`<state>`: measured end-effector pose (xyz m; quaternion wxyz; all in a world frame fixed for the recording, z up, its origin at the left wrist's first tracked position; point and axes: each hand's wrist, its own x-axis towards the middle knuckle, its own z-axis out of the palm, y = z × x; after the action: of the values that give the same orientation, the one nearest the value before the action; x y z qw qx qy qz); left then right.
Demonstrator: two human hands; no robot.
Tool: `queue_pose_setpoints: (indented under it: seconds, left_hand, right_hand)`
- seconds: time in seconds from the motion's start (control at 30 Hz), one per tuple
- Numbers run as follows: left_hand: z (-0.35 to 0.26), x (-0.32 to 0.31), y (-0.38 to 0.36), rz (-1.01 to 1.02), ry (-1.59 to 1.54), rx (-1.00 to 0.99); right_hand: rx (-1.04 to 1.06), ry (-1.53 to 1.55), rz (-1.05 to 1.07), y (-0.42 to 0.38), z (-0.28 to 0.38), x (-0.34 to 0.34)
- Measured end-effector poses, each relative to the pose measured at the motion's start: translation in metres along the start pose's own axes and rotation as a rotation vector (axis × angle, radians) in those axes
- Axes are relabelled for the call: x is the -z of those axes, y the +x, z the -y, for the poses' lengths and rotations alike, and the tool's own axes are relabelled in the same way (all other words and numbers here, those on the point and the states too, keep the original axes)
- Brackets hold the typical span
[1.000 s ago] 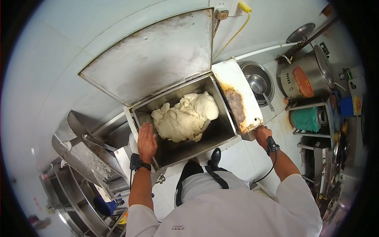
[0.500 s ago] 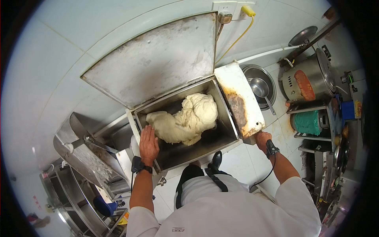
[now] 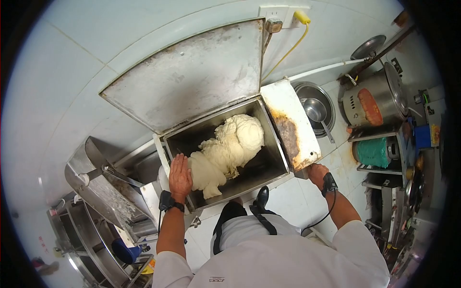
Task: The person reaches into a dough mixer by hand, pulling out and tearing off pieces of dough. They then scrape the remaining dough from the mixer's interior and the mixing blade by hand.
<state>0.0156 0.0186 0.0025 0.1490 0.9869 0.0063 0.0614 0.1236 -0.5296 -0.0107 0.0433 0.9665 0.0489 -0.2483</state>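
A large lump of pale dough (image 3: 235, 144) lies in an open metal mixing bin (image 3: 285, 165). One end is a rounded mass at the back right, and a flatter, stretched part reaches toward the bin's left wall. My left hand (image 3: 180, 178) rests flat on the left rim with its fingers stretched out, close beside the dough and holding nothing. At the front corner of the rust-stained white housing (image 3: 283, 108), my right hand (image 3: 318, 174) is curled against its front face. Whatever its fingers hold there is hidden. Both wrists wear black straps.
The bin's hinged lid (image 3: 187, 77) stands raised against the tiled wall. At right are a steel basin (image 3: 330, 108) with a ladle (image 3: 314, 110) in it, a big pot (image 3: 353, 108) and a metal shelf (image 3: 379, 167). To the left stands a floury metal trough (image 3: 105, 189).
The dough has shifted and turned in the bin; its flatter end now hangs lower toward the front left. My right hand has moved slightly left against the housing. My left hand stays on the rim.
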Motion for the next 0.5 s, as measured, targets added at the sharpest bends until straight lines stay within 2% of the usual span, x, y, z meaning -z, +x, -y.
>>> queue_pose_setpoints:
  seconds: [0.17,0.23,0.27,0.33,0.37,0.43,0.47,0.5]
  left_hand:
    - [0.001,0.0,0.0,-0.009,-0.02,-0.016]
    - [0.001,0.0,-0.001,-0.013,-0.011,-0.019]
    - [0.001,0.0,0.0,-0.013,-0.012,-0.016]
    - [0.0,0.001,0.0,-0.009,-0.017,-0.012]
    - [0.0,0.0,0.0,-0.013,-0.017,-0.007]
    - [0.002,0.001,0.001,-0.029,0.0,0.006]
    - [0.003,0.001,0.001,-0.03,0.002,0.008]
    - [0.003,0.0,0.001,-0.036,0.002,0.027]
  right_hand:
    - [0.162,-0.149,-0.03,0.004,-0.009,-0.018]
    - [0.024,-0.015,-0.083,-0.002,0.0,-0.008]
    - [0.026,-0.017,-0.082,0.005,-0.002,-0.019]
    - [-0.225,0.414,0.191,0.027,-0.01,-0.057]
    - [-0.22,0.41,0.189,0.035,-0.021,-0.08]
    - [-0.11,0.637,0.094,0.032,-0.022,-0.089]
    - [-0.106,0.637,0.094,0.033,-0.025,-0.091]
    - [-0.18,0.633,0.077,0.015,-0.002,-0.044]
